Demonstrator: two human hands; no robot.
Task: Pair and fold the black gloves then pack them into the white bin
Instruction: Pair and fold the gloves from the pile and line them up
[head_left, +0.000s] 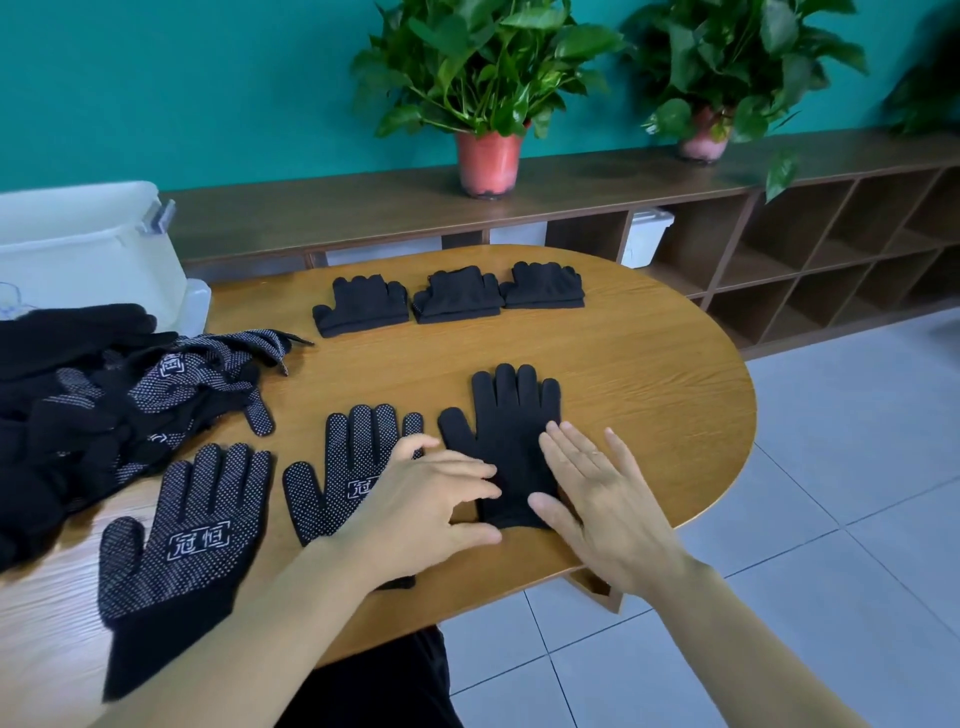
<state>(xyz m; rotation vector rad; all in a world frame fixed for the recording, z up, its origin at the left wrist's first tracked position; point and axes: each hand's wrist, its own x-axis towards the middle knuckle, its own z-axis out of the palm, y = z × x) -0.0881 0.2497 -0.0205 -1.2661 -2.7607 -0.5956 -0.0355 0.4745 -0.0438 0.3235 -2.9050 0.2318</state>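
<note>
On wooden table, three folded pairs, three flat gloves, one loose heap

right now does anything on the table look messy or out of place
Nothing spilled or damaged. The only untidy spot is the loose glove pile on the left, heaped and tangled beside the white bin. The three folded bundles sit in a neat row.
</note>
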